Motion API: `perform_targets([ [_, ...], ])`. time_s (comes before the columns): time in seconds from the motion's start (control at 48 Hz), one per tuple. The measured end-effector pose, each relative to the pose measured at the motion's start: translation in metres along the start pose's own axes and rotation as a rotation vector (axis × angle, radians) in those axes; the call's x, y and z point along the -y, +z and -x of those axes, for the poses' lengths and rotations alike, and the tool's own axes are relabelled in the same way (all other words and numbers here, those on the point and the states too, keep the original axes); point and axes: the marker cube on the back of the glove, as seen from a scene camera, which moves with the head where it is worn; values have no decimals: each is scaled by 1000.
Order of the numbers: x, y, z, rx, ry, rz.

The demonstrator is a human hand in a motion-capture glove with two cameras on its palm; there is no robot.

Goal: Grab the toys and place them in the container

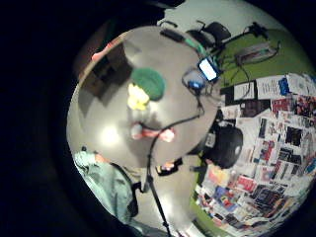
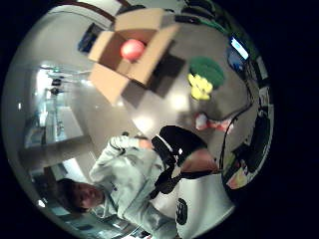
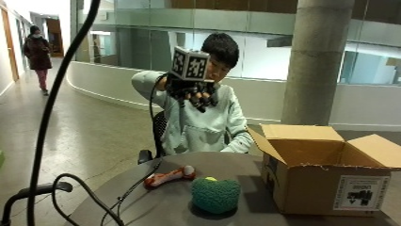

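Toys lay well below my raised right hand [image 3: 197, 96], whose fingers hung loosely curled and held nothing. Bone toy [image 3: 169, 177] lay nearest me, long axis across the table [image 3: 150, 207]; green plush [image 3: 215, 194] sat between it and the box [image 3: 325, 176].

Pale green sweatshirt [image 3: 210, 123], black glove [image 3: 191, 92]
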Motion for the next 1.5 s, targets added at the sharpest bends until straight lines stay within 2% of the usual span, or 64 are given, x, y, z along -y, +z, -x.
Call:
perform_targets([
  [0.271,-66,147,-20,7,135,238],
  [0.354,-63,187,-30,30,153,286],
  [0.521,-40,231,-51,-13,129,292],
  [0.688,-29,250,-46,-45,110,206],
  [0.854,-21,252,-38,-80,77,132],
  [1.125,-34,234,12,114,3,205],
  [1.313,-38,181,30,187,-26,148],
  [1.5,-26,92,47,228,-60,8],
])
